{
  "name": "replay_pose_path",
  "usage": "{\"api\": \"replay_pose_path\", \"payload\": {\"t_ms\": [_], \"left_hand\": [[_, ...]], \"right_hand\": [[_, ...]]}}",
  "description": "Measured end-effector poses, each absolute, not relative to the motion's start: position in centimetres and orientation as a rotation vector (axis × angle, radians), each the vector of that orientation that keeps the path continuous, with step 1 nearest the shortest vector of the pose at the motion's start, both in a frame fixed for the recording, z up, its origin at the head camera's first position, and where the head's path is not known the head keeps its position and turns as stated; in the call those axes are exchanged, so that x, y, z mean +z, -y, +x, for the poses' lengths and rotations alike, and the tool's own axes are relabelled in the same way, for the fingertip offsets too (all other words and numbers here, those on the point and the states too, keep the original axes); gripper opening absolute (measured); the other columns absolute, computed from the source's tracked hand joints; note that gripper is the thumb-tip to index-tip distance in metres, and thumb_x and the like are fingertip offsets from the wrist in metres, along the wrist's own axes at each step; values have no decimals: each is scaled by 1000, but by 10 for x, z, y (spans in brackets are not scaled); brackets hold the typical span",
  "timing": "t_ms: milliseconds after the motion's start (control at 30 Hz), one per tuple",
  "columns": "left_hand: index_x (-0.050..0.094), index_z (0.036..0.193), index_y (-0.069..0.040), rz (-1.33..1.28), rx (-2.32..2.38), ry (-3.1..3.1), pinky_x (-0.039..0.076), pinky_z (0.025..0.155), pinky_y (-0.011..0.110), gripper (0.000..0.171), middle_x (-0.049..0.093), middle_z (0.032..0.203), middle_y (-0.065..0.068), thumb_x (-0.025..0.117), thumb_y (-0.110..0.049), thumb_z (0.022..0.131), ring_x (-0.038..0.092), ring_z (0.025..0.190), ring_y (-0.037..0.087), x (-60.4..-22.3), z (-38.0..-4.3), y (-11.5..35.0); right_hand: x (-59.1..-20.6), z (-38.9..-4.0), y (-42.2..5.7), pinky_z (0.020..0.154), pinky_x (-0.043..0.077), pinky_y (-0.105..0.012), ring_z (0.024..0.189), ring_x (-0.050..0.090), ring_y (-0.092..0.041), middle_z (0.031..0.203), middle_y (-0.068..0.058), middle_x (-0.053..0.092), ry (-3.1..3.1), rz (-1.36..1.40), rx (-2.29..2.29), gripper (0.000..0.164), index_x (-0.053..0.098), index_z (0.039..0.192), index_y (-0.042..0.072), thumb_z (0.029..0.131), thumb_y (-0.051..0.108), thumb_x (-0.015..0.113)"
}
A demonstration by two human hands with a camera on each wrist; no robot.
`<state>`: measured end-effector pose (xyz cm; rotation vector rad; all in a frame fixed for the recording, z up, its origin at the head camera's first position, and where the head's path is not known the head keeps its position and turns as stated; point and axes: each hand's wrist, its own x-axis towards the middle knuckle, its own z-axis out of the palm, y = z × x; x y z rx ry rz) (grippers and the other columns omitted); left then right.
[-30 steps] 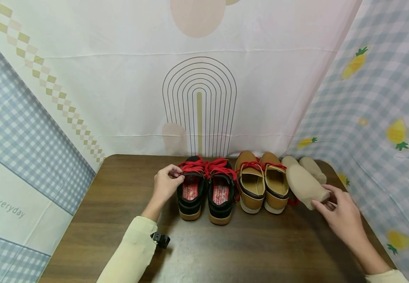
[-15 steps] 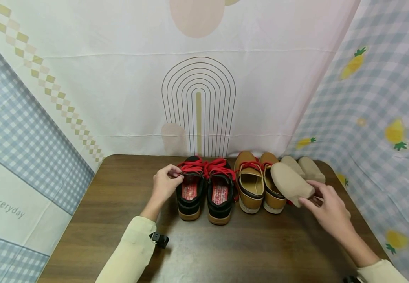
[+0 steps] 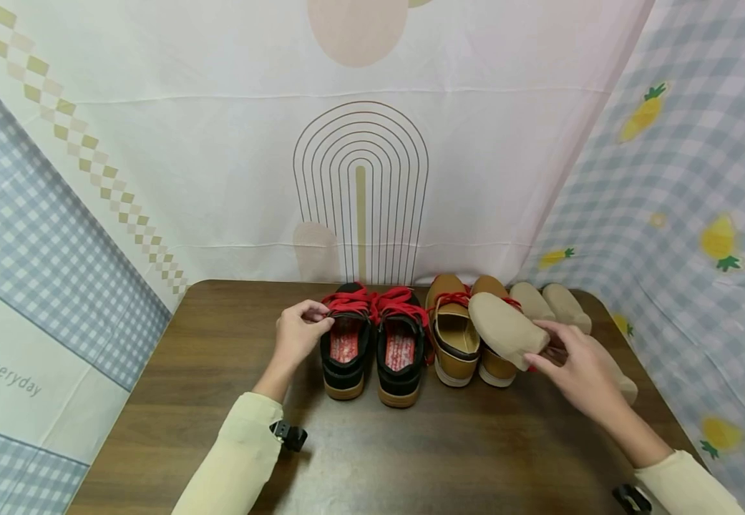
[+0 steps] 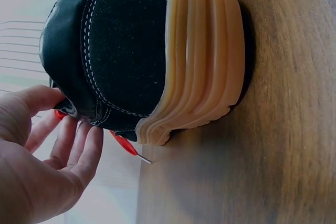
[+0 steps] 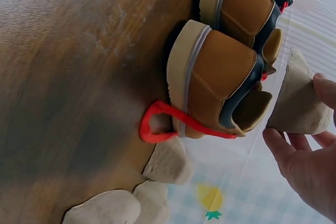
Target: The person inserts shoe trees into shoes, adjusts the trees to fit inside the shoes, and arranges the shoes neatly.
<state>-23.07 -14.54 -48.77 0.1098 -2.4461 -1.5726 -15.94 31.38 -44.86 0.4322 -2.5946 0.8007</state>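
Observation:
My left hand pinches the collar of the left black shoe, beside its red laces. Thumb and fingers lie on either side of that edge in the left wrist view, where the shoe's heel faces the camera. In my right hand is a beige moulded shoe insert, gripped by its narrow end. Its rounded end hangs tilted above the right tan shoe, hiding part of the opening. The right wrist view shows the insert apart from that shoe's collar.
The left tan shoe stands next to the right black shoe. More beige inserts lie at the table's right, one partly behind my right hand. A red lace loop trails beside the tan shoe. Cloth walls enclose the wooden table.
My right hand has carried the insert leftward, from beside the tan shoes to over the right one. Another insert behind that hand has come into view. The left hand stays put.

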Motion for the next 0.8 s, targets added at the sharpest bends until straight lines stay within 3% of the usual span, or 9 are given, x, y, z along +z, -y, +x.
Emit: {"api": "replay_pose_path", "payload": {"t_ms": [200, 367, 533, 800], "left_hand": [[78, 93, -9, 118, -1583, 2486, 48, 66, 24, 14, 74, 81, 6, 85, -12, 81, 62, 71, 5, -484, -229, 149], [78, 94, -9, 118, -1608, 2491, 48, 65, 24, 15, 74, 81, 5, 85, -13, 81, 61, 69, 5, -484, -230, 149], [79, 93, -8, 118, -1612, 2486, 48, 65, 24, 15, 75, 80, 5, 85, -13, 81, 61, 69, 5, -484, -230, 150], [78, 93, -8, 119, -1614, 2487, 47, 65, 25, 14, 75, 80, 5, 84, -13, 81, 61, 69, 5, -483, -230, 149]], "right_hand": [[-445, -165, -303, 82, 46, -2, 98, 50, 9, 112, -15, 58, 2634, 467, 937, 58, 60, 137, 1, 85, 9, 84], [-442, -169, -296, 80, 46, -4, 98, 54, -2, 114, -13, 60, 2643, 497, 894, 58, 60, 138, 4, 85, 12, 85], [-437, -174, -289, 72, 47, -16, 91, 57, -15, 107, -7, 63, 2642, 534, 803, 60, 62, 137, 7, 83, 14, 87], [-431, -180, -276, 67, 52, -25, 84, 62, -16, 96, -3, 62, 2630, 611, 772, 60, 65, 134, 9, 80, 13, 89]]}}
